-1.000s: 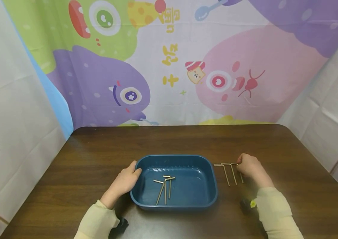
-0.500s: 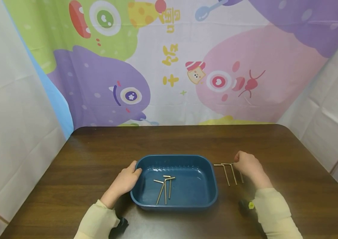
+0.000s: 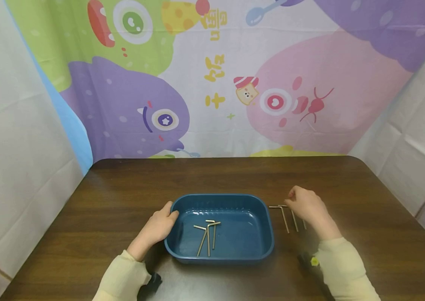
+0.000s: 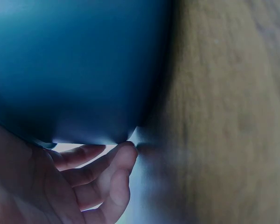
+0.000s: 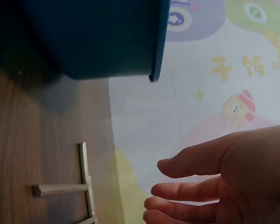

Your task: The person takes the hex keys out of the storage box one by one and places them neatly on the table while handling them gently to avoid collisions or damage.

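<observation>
My left hand point(image 3: 156, 225) grips the left end of a blue rectangular basin point(image 3: 221, 261). The left wrist view has its fingers point(image 4: 123, 156) curled against the outer wall. Inside the basin lie 3 L-shaped hex keys point(image 3: 208, 242), brass-coloured, left of the middle. More such hex keys point(image 3: 285, 220) lie in a row on the table to the right, their short arms toward the back. Over this row hovers my right hand point(image 3: 309, 209), partly covering the keys. In the right wrist view its thumb and fingers point(image 5: 186, 161) stand apart with nothing between them, beside a hex key point(image 5: 60, 189).
The brown wooden table point(image 3: 129, 179) carries the basin near its middle. Behind its far edge hangs a cartoon-printed cloth point(image 3: 216, 133). White cloth walls point(image 3: 20, 159) flank both sides. A black strap point(image 3: 154, 283) shows by the left sleeve.
My right hand has moved left and slightly back along the row of hex keys. My left hand stays on the basin, and the keys lie as before.
</observation>
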Available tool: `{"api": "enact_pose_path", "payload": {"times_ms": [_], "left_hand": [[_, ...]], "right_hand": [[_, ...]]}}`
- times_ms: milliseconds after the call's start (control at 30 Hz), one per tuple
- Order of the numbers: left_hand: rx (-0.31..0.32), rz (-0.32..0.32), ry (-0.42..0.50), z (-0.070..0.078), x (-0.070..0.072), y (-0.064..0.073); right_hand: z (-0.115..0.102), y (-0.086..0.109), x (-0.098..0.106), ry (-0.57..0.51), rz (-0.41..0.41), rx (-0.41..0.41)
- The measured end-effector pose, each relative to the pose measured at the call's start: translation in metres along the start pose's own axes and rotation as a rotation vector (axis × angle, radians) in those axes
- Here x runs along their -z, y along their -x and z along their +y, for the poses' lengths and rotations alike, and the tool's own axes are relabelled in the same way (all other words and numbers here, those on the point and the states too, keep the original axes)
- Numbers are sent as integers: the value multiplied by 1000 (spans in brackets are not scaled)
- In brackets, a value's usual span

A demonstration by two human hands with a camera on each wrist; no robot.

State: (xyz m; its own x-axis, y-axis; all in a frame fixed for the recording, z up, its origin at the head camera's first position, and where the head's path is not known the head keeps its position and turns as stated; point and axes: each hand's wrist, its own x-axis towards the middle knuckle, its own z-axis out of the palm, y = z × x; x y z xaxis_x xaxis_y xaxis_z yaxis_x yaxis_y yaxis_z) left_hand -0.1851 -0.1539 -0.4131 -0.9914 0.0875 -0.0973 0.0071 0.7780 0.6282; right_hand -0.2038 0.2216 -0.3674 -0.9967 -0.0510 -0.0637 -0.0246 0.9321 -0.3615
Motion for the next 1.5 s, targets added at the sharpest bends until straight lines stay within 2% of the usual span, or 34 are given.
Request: {"api": "enact_pose_path", "payload": {"times_ms": [367,667,1233,1500], "left_hand": [[-1,-9,-2,-2,-1,0],[-1,-14,2,-3,-1,0],[5,-30,13,-2,0,2],[3,-32,6,0,2,1]], "right_hand": [[-24,12,5,-21,17,56],[-47,25,8,-39,65,130],[-78,35,-12,-52,75,218],[-91,35,-22,-43,50,232]]}}
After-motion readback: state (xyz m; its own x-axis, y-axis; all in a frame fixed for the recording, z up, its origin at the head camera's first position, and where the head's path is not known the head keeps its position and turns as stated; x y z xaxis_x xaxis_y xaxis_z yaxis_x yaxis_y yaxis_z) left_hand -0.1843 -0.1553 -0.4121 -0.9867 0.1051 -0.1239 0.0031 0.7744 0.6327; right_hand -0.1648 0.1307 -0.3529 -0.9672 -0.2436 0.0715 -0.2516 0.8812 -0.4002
